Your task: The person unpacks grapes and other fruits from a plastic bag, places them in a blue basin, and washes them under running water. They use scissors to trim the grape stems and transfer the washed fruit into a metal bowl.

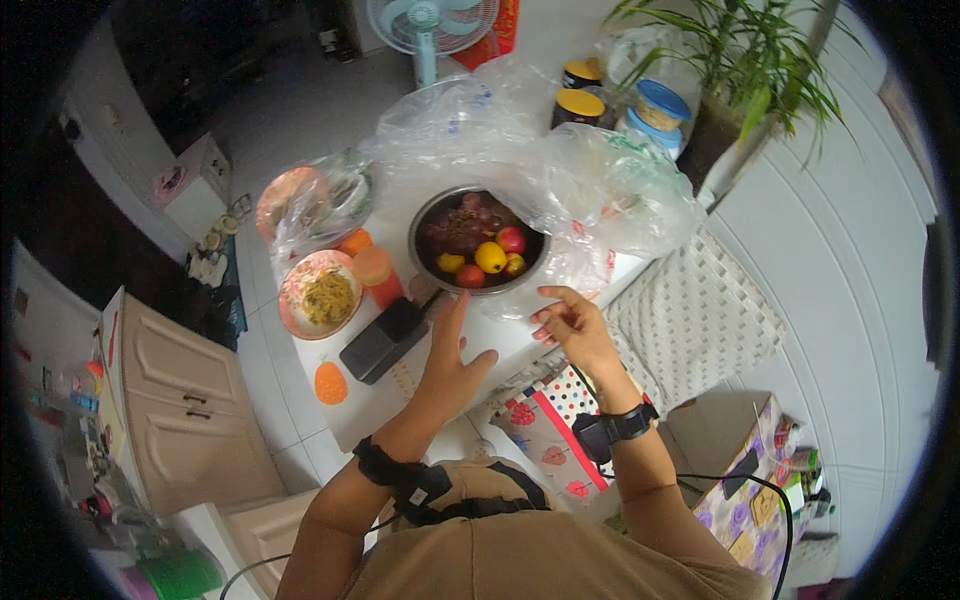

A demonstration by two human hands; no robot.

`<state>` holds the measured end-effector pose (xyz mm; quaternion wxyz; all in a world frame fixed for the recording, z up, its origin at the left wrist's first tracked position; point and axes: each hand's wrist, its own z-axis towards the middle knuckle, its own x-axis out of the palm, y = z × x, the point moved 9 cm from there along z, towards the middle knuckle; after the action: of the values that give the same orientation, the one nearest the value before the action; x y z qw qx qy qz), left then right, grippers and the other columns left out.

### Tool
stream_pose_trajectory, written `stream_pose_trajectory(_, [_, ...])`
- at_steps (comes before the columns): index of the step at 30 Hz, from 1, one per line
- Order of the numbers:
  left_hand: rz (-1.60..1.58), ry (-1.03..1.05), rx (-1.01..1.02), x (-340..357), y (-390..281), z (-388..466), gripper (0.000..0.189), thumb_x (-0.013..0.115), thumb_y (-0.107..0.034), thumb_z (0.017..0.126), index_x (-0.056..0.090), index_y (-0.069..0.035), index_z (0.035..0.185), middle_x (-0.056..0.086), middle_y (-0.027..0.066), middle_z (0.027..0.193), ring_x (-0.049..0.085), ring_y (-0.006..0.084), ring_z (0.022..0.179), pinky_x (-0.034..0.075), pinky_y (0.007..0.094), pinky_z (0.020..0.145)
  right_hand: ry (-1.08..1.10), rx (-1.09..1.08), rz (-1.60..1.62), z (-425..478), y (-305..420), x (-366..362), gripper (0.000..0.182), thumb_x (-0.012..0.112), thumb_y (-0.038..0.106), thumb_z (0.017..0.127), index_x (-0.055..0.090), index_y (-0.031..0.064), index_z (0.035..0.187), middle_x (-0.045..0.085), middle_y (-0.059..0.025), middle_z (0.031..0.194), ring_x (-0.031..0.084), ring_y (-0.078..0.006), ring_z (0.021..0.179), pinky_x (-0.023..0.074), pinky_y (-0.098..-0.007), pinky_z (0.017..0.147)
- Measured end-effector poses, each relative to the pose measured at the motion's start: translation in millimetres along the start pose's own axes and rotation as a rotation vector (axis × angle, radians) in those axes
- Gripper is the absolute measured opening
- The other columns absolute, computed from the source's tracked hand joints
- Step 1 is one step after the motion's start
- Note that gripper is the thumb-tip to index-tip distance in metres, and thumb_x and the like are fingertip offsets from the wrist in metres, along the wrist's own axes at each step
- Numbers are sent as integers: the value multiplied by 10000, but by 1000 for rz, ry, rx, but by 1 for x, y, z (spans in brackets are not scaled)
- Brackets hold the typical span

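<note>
Both of my hands hover over the near part of a white table (341, 420), holding nothing. My left hand (454, 360) has its fingers apart, its fingertips just below the rim of a round metal bowl (414, 259). To the right, my right hand (574, 326) has loosely curled, parted fingers. Dark grapes (466, 223), a yellow fruit (490, 257) and several red or yellow fruits lie in the bowl. Clear plastic bags (585, 180) lie against its far right side. A black rectangular case (382, 345) lies left of my left hand.
Left of the bowl stand a patterned bowl of food (324, 296) and a container with an orange lid (375, 270). Lidded jars (579, 109), plastic tubs (661, 105) and a potted plant (720, 120) stand at the back right. A cushioned seat (690, 330) adjoins the table's right side.
</note>
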<state>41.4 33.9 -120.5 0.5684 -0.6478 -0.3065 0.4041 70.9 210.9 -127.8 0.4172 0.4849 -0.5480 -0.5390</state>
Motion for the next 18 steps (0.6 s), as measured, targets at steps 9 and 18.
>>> stream_pose_trajectory(9, [-104, 212, 41, 33, -22, -14, 699, 545, 28, 799, 241, -112, 1413, 297, 85, 1421, 326, 234, 1299, 338, 356, 1006, 45, -207, 31, -29, 35, 29, 377, 585, 15, 822, 523, 77, 1189, 598, -64, 1006, 541, -113, 861, 449, -257, 731])
stream_pose_trajectory(18, [-207, 310, 40, 29, -21, -26, 675, 567, -5, 796, 271, -89, 1397, 364, 113, 1355, 379, 221, 1256, 385, 361, 962, -30, -164, 127, -54, 31, 48, 389, 551, -37, 820, 517, 60, 1195, 582, -43, 1026, 529, -126, 987, 441, -256, 801])
